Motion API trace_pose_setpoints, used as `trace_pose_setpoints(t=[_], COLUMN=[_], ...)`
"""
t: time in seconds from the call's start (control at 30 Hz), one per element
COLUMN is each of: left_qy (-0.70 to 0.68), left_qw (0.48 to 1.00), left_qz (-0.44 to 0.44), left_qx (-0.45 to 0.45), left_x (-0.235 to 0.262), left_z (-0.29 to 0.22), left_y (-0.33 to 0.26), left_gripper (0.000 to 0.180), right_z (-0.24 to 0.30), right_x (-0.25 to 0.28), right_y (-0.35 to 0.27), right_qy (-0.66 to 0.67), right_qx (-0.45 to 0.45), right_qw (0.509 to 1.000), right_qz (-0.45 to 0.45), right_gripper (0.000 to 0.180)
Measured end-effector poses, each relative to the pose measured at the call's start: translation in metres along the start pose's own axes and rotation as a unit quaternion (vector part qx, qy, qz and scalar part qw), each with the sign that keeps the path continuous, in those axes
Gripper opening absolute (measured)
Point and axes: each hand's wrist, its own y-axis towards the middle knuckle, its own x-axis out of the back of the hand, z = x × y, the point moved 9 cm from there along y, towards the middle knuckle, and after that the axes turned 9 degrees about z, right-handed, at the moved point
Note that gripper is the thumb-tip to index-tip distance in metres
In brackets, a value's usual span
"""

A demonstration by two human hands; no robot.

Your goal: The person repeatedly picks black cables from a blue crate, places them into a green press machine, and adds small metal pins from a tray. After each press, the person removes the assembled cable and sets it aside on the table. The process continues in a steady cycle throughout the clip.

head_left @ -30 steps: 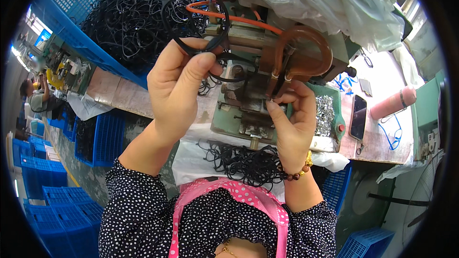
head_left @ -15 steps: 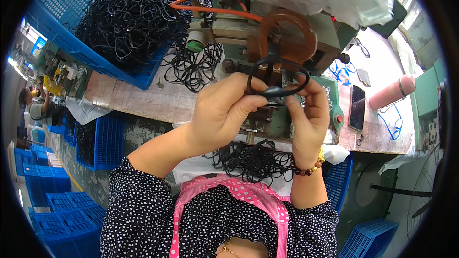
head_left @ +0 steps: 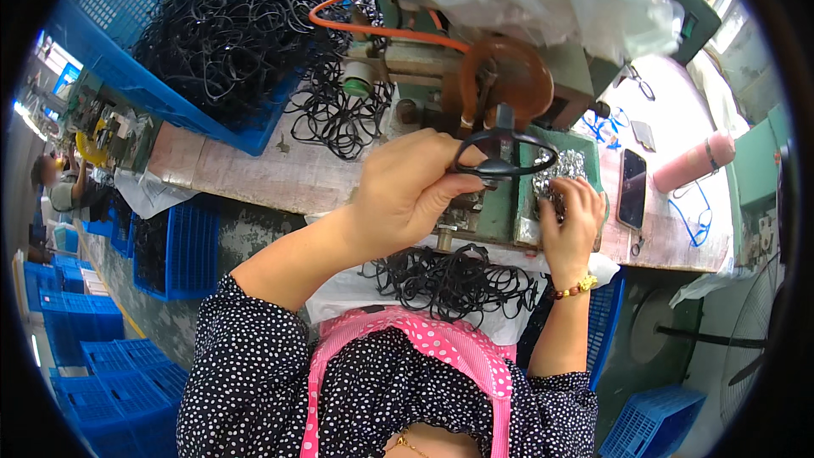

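My left hand (head_left: 403, 187) pinches a black looped strap (head_left: 500, 169) between thumb and fingers, in front of the machine. The loop stands open to the right of the fingertips. My right hand (head_left: 575, 225) is over a green tray (head_left: 523, 191), its fingers bent and thumb apart, down among small silver metal pieces (head_left: 570, 166). Whether a piece lies between those fingertips is hidden. Behind the strap is the machine with a brown round part (head_left: 543, 76). A pile of black straps (head_left: 449, 284) lies on the cloth near my body.
A blue crate (head_left: 229, 137) heaped with black straps (head_left: 229, 42) stands at the far left, more loose straps (head_left: 339, 123) beside it. An orange hose (head_left: 381, 30) crosses the machine under clear plastic sheeting (head_left: 543, 0). At right lie a phone (head_left: 632, 191) and a pink bottle (head_left: 694, 164).
My right hand has let go of the strap and moved right and down to the tray of metal pieces. My left hand still holds the strap, shifted slightly right.
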Motion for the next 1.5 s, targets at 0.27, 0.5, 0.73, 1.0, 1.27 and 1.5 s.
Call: trace_pose_setpoints(t=[0.27,0.5,0.73,1.0,1.27,1.5], left_qy=[0.028,0.121,0.305,0.147,-0.191,-0.158], left_qw=[0.999,0.968,0.881,0.908,0.883,0.937], left_qz=[-0.001,-0.124,-0.076,-0.092,-0.237,-0.235], left_qx=[0.017,0.18,0.353,0.381,0.358,0.204], left_x=[0.003,0.076,0.083,0.09,0.098,0.09], left_z=[-0.003,0.082,0.2,0.213,0.111,0.032], left_y=[-0.004,-0.081,-0.139,-0.144,-0.125,-0.073], left_gripper=[0.023,0.017,0.02,0.016,0.012,0.02], right_z=[0.009,-0.022,-0.012,-0.009,-0.012,0.025], right_x=[0.0,-0.004,0.003,0.003,0.003,0.024], right_y=[0.016,-0.007,-0.009,-0.005,-0.005,0.011], right_qy=[0.051,0.209,0.191,0.182,0.245,0.326], right_qx=[0.015,-0.095,-0.043,-0.042,-0.039,-0.007], right_qw=[0.997,0.966,0.968,0.976,0.962,0.938], right_qz=[-0.047,-0.122,-0.156,-0.115,-0.112,-0.115], right_gripper=[0.006,0.009,0.012,0.013,0.011,0.016])
